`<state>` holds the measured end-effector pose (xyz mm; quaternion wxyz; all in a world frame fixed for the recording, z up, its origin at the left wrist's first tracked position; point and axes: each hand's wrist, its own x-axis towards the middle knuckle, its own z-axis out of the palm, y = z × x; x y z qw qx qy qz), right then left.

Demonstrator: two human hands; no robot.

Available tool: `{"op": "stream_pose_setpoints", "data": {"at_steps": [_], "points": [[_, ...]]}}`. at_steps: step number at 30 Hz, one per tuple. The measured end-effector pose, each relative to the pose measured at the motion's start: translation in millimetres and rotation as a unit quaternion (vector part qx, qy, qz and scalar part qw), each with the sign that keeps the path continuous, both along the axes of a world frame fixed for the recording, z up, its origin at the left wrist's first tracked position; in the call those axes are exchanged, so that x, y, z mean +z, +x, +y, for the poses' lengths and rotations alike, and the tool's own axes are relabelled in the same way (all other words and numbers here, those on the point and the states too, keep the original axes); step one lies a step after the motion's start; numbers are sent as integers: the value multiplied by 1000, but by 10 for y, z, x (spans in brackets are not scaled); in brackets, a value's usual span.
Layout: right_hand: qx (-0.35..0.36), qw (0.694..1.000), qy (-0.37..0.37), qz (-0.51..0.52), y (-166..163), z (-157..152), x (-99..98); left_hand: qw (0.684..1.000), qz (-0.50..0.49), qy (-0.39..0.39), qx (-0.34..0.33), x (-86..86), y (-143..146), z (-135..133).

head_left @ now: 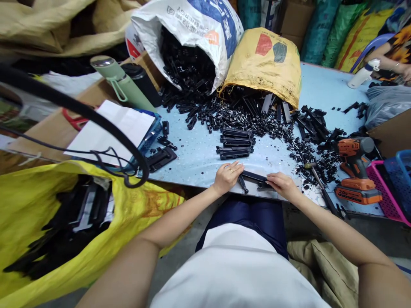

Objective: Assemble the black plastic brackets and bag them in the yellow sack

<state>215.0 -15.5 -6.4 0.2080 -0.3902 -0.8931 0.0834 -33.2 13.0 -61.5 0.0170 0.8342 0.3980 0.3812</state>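
Between my two hands, at the table's front edge, is a long black plastic bar (pixel 254 176). My left hand (pixel 227 176) has its fingers closed on the bar's left end. At the other end, my right hand (pixel 282 184) pinches the bar between thumb and fingers. A small black arm-like part (pixel 243 185) with a round tip sticks out below it, near my left hand. Just beyond my hands lies a stack of similar black bars (pixel 236 143), set side by side. Their finer details are too small to tell.
A white sack (pixel 221 47) and a yellow sack (pixel 263 64) spill black parts and screws (pixel 250 117) across the blue table. To the right are a hammer (pixel 321 184), an orange cordless drill (pixel 358 171) and a pink basket (pixel 385 192). A black cable (pixel 96 119) arcs at left. Another person's arm (pixel 390 64) shows far right.
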Motion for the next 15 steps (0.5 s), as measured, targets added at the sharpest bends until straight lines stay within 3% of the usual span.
{"op": "stream_pose_setpoints", "data": {"at_steps": [5,9,13,15], "points": [[17,997,53,55,175,-102,-286,1000,3,-25,4,-56,-45,-2],[3,997,46,57,194,-125,-420,995,90,-29,-10,104,137,-89],[-60,996,57,10,149,-206,-508,962,204,-136,-119,293,495,-131],[-77,994,74,-18,141,-228,-526,948,225,-192,-120,331,604,-132]]}}
